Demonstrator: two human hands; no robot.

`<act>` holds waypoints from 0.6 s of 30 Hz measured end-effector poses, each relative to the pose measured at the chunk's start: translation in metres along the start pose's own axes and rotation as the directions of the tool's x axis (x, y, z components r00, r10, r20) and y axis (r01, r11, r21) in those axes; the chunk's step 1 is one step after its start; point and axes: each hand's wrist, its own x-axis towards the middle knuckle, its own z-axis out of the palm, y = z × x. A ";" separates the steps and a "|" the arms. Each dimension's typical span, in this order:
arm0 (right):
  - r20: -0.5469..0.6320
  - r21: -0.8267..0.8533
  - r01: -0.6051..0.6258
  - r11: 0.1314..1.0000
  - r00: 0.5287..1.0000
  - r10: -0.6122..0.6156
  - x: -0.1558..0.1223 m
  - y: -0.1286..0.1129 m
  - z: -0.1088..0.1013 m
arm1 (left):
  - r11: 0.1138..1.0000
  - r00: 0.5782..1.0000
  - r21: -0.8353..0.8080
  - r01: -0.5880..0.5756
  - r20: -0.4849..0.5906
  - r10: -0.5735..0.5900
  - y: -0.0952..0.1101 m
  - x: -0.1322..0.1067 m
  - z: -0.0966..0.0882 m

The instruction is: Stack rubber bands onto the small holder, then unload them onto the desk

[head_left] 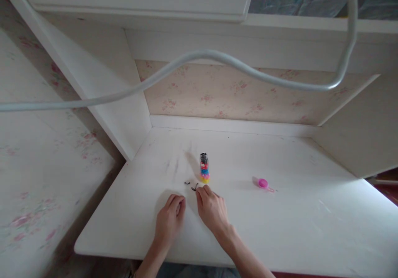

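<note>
Dark band (195, 187): a small, thin loop lying on the white desk, just in front of the bottle's foot; one end sits at the right hand's fingertips, the other curls free towards the bottle; too small to tell whether it is lifted off the surface.
Right hand (213, 209): reaches forward from the near edge, palm down; thumb and forefinger drawn together on the near end of the dark band, pinching it; the remaining fingers folded loosely behind.
Left hand (170, 220): rests on the desk just beside the right hand, slightly nearer the edge; fingers curled under towards the palm; whether they close on anything cannot be told.
Second dark band (187, 183): a similar small loop, lying flat just left of the first; apart from both hands.
Bottle (204, 168): a small clear container standing upright just beyond the bands; stacked inside with coloured rings, yellow and pink at the bottom, blue and red above, dark ones at the top; its mouth uncapped.
Pink lid (263, 183): a round pink cap with a thin tail, lying on the desk well to the right of the bottle; apart from both hands.
Desk (295, 228): a white top, faintly scuffed left of the bottle; boxed in by white side panels.
Wallpaper (217, 91): pale, with a small floral print, behind the desk.
Cable (217, 56): a grey-white cord hanging close before the viewpoint, looping across the upper scene.
</note>
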 end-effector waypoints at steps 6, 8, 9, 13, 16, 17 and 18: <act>-0.424 0.245 0.002 0.970 0.899 0.105 0.044 0.034 -0.044 | 0.995 0.997 -0.083 0.062 -0.046 -0.066 -0.003 0.005 0.001; -0.389 0.279 0.002 0.960 0.914 0.111 0.053 0.050 -0.042 | 0.989 0.995 -0.131 0.069 -0.057 -0.077 -0.006 0.009 0.000; -0.367 0.295 -0.004 0.956 0.923 0.117 0.055 0.056 -0.039 | 0.985 0.995 -0.153 0.074 -0.060 -0.084 -0.008 0.013 -0.001; -0.293 0.363 -0.067 0.930 0.939 0.182 0.047 0.075 -0.019 | 0.980 0.992 -0.152 0.125 -0.010 -0.128 -0.004 0.047 -0.006; -0.253 0.404 -0.115 0.908 0.939 0.231 0.040 0.082 -0.006 | 0.985 0.985 -0.082 0.151 0.093 -0.143 0.012 0.091 -0.003; -0.240 0.420 -0.124 0.899 0.940 0.242 0.037 0.084 -0.002 | 0.986 0.979 -0.051 0.157 0.136 -0.149 0.019 0.106 0.000; -0.226 0.438 -0.132 0.889 0.941 0.252 0.034 0.085 0.001 | 0.985 0.972 -0.007 0.174 0.162 -0.170 0.026 0.121 0.005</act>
